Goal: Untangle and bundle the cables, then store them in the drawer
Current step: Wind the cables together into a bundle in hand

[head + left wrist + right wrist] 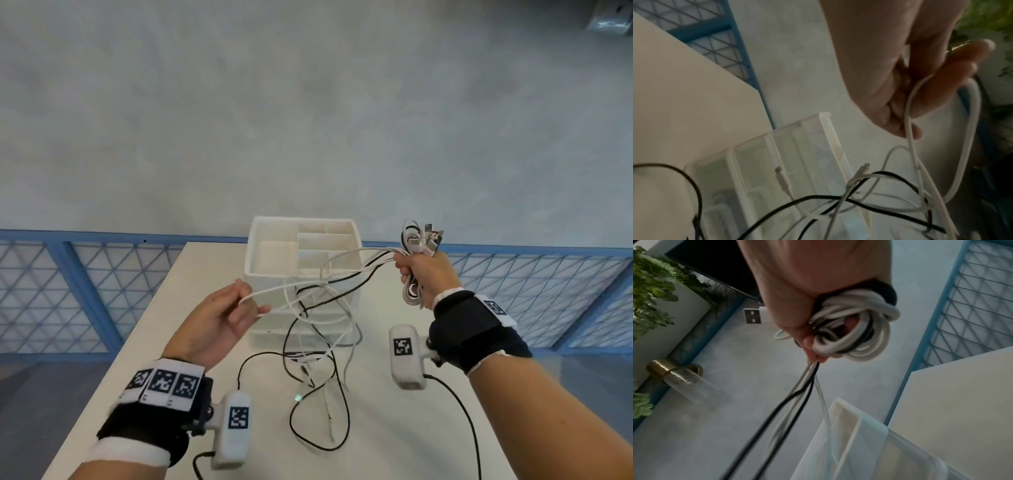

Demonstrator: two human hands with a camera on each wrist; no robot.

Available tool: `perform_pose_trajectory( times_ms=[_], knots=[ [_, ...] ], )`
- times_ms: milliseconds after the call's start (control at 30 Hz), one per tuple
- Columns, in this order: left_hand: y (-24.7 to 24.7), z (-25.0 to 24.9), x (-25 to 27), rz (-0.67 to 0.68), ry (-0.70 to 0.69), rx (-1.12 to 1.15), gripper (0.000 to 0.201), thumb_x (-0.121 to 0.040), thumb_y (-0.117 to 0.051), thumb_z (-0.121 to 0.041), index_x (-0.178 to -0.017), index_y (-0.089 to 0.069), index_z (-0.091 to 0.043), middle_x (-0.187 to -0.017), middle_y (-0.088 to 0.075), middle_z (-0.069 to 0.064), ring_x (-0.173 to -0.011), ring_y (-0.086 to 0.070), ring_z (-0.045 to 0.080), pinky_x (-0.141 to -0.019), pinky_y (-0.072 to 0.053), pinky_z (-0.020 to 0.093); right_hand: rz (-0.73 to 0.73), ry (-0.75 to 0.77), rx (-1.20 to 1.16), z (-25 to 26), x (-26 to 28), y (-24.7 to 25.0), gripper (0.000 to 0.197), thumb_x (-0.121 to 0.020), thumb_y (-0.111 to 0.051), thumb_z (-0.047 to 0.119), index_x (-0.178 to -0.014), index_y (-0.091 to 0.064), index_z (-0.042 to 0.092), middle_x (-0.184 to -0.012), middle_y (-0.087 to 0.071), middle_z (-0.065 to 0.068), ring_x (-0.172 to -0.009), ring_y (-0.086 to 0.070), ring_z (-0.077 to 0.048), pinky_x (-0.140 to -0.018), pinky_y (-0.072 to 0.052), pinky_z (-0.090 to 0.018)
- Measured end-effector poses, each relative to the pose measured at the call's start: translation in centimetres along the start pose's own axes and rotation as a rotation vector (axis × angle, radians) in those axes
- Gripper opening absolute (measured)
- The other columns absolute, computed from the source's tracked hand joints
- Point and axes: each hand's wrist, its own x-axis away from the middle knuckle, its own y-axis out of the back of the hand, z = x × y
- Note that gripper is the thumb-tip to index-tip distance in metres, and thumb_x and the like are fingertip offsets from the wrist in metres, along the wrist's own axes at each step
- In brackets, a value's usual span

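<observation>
The right hand (424,270) is clutching a coiled bundle of white and black cables (855,331), fingers wrapped tight around it, with USB plugs (426,238) sticking up above the fist. The left hand (219,318) is pinching 1 white cable (274,293) between thumb and fingers. Loose strands are sagging between both hands, trailing onto the white table (411,428) in front of the white drawer organizer (270,270)
</observation>
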Motion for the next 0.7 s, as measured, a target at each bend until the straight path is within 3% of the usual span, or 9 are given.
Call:
perform_pose_trajectory(
  times_ms=[67,133,200,300,367,433,533,600,700],
  knots=[
    [-0.5,-0.2,0.2,-0.013,0.136,-0.291,0.043,-0.096,-0.030,-0.032,-0.085,-0.067,-0.012,-0.037,-0.033,-0.005,-0.034,-0.033,0.009,-0.072,-0.054,0.028,0.024,0.028,0.022,0.2,0.5,-0.1,0.018,-0.085,-0.062,0.003,-0.069,-0.056,0.009,-0.059,-0.050,-0.005,-0.041,-0.043,-0.009,-0.040,-0.037,-0.018],
    [-1.6,-0.4,0.3,0.083,0.254,-0.694,0.035,-0.097,-0.034,-0.028,-0.101,-0.064,-0.012,-0.040,-0.041,-0.004,-0.032,-0.029,0.007,-0.064,-0.053,0.024,0.066,0.082,0.057,0.8,1.3,-0.6,0.020,-0.085,-0.062,0.004,-0.066,-0.055,0.008,-0.056,-0.048,-0.005,-0.044,-0.043,-0.013,-0.041,-0.036,-0.019],
    [-2.5,-0.5,0.0,0.205,0.308,-0.855,0.024,-0.095,-0.043,-0.021,-0.097,-0.064,-0.009,-0.045,-0.048,-0.005,-0.032,-0.033,0.006,-0.060,-0.053,0.024,0.112,0.146,0.080,1.4,2.0,-1.1,0.017,-0.084,-0.063,0.004,-0.068,-0.056,0.004,-0.053,-0.046,-0.005,-0.038,-0.042,-0.010,-0.038,-0.034,-0.016],
    [-3.9,-0.6,-0.7,0.220,0.198,-0.726,0.021,-0.093,-0.044,-0.016,-0.084,-0.063,-0.010,-0.056,-0.061,-0.004,-0.038,-0.045,0.006,-0.056,-0.051,0.024,0.157,0.225,0.157,2.1,2.7,-1.7,0.010,-0.083,-0.062,0.007,-0.076,-0.059,0.001,-0.052,-0.047,-0.005,-0.038,-0.043,-0.010,-0.039,-0.034,-0.017],
    [-5.1,-0.7,-1.0,0.194,0.111,-0.527,0.020,-0.088,-0.045,-0.022,-0.079,-0.059,-0.010,-0.082,-0.071,-0.002,-0.048,-0.057,0.008,-0.058,-0.053,0.023,0.174,0.228,0.212,2.0,2.8,-1.7,0.012,-0.083,-0.062,0.008,-0.073,-0.057,0.003,-0.052,-0.047,-0.005,-0.040,-0.044,-0.013,-0.040,-0.034,-0.018],
    [-6.1,-0.9,-0.9,0.202,0.049,-0.409,0.021,-0.084,-0.045,-0.026,-0.077,-0.054,-0.009,-0.107,-0.070,-0.001,-0.063,-0.066,0.014,-0.063,-0.054,0.024,0.188,0.195,0.258,1.2,2.9,-1.7,0.014,-0.082,-0.061,0.006,-0.070,-0.056,0.003,-0.052,-0.047,-0.007,-0.037,-0.044,-0.012,-0.036,-0.032,-0.017],
    [-7.1,-1.8,-0.8,0.213,0.007,-0.290,0.021,-0.084,-0.043,-0.025,-0.073,-0.052,-0.009,-0.114,-0.067,-0.001,-0.076,-0.068,0.017,-0.064,-0.054,0.023,0.218,0.138,0.302,-0.4,3.3,-1.6,0.015,-0.082,-0.062,0.004,-0.068,-0.055,0.002,-0.052,-0.046,-0.008,-0.035,-0.043,-0.012,-0.035,-0.032,-0.016],
    [-7.4,-2.2,-1.0,0.208,0.058,-0.375,0.023,-0.088,-0.043,-0.021,-0.074,-0.052,-0.006,-0.114,-0.066,0.003,-0.077,-0.068,0.018,-0.064,-0.055,0.024,0.263,0.133,0.293,-0.8,3.8,-1.6,0.018,-0.082,-0.063,0.004,-0.066,-0.055,0.004,-0.051,-0.047,-0.007,-0.040,-0.043,-0.015,-0.037,-0.035,-0.018],
    [-8.4,-1.7,-1.5,0.221,0.218,-0.721,0.026,-0.094,-0.043,-0.012,-0.095,-0.057,0.011,-0.108,-0.064,0.012,-0.065,-0.068,0.015,-0.057,-0.052,0.022,0.389,0.217,0.328,-0.4,5.1,-2.5,0.019,-0.081,-0.066,0.006,-0.064,-0.057,0.003,-0.048,-0.048,-0.005,-0.038,-0.043,-0.012,-0.042,-0.035,-0.022]
  ],
)
